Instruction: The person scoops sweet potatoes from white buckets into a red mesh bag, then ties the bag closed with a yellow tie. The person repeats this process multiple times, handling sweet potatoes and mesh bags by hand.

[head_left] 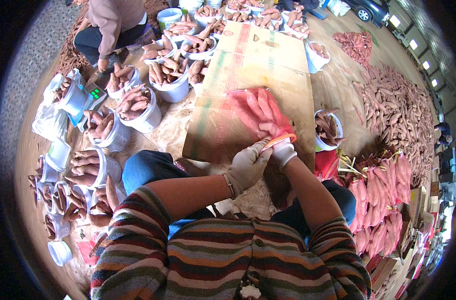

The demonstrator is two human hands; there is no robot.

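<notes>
On the flattened cardboard (208, 110) before me lies a red mesh bag (245, 112) holding several sweet potatoes (264, 102). Its gathered mouth points toward me. My right hand (284, 151), in a white glove, is closed around that gathered neck; its fingers are partly hidden by the mesh. An orange and pale band (282, 138) loops around the neck close to both hands. My left hand (249, 162), also gloved, pinches the band's end with its fingers closed. The two hands nearly touch.
White buckets (147, 117) of sweet potatoes crowd the left and far side. A scale (90, 106) stands left. Another person (115, 27) crouches far left. One bucket (333, 131) sits by the cardboard's right edge, filled mesh bags (378, 192) at right, a large heap (395, 115) behind.
</notes>
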